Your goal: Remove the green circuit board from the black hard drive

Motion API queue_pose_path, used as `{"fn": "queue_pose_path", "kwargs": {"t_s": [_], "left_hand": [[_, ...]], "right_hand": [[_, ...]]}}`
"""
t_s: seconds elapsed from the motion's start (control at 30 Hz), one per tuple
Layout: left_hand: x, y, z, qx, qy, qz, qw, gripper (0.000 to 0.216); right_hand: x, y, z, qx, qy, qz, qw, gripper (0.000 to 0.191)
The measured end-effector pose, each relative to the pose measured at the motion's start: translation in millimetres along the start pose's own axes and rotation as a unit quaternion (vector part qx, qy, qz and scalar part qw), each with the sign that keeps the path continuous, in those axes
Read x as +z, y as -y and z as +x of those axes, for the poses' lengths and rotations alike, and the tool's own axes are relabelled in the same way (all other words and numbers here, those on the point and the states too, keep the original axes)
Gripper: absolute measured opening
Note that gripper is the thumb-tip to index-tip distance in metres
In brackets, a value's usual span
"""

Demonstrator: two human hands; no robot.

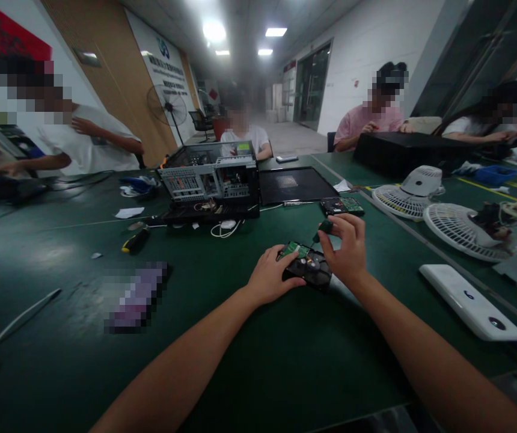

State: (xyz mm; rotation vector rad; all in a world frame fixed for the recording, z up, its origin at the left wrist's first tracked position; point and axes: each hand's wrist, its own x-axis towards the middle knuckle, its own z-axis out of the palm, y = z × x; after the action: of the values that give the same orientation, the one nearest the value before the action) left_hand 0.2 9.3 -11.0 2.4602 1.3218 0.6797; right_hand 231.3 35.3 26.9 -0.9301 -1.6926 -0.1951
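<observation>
A hard drive [317,275] lies on the green table in front of me, its green circuit board [298,248] facing up. My left hand [273,273] grips its left end, thumb along the near edge and fingers over the far side. In my right hand [347,248] is a screwdriver with a dark green handle [324,228], pinched between thumb and fingers. Its shaft slants down to the drive near the board; the exact spot under the tip is too small to make out. A second hard drive [342,206] rests just beyond my right hand.
An opened computer case [211,177] and its black side panel [297,185] stand farther back. A yellow-black screwdriver [135,240] and a blurred phone [139,297] lie left. To the right are a white device [470,300] and fan parts [403,199]. Several people sit around the table.
</observation>
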Motion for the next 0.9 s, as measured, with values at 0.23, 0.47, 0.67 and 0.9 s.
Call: {"fn": "queue_pose_path", "kwargs": {"t_s": [0.23, 0.47, 0.67, 0.9], "left_hand": [[1.0, 0.2, 0.2, -0.004, -0.001, 0.005, 1.000, 0.078], [-0.7, -0.7, -0.1, 0.000, 0.001, 0.000, 1.000, 0.079], [-0.8, -1.6, 0.5, -0.004, 0.005, -0.002, 1.000, 0.078], [-0.7, -1.1, -0.1, -0.003, 0.004, 0.001, 1.000, 0.079]], "right_hand": [[-0.6, 5.4, 2.6, -0.058, 0.023, -0.092, 0.994, 0.032], [-2.1, 0.4, 7.1, -0.071, 0.043, -0.080, 0.993, 0.028], [-1.9, -0.7, 10.1, -0.081, 0.047, -0.052, 0.994, 0.030], [-5.7, 0.4, 13.7, -0.094, 0.025, -0.067, 0.993, 0.030]]}}
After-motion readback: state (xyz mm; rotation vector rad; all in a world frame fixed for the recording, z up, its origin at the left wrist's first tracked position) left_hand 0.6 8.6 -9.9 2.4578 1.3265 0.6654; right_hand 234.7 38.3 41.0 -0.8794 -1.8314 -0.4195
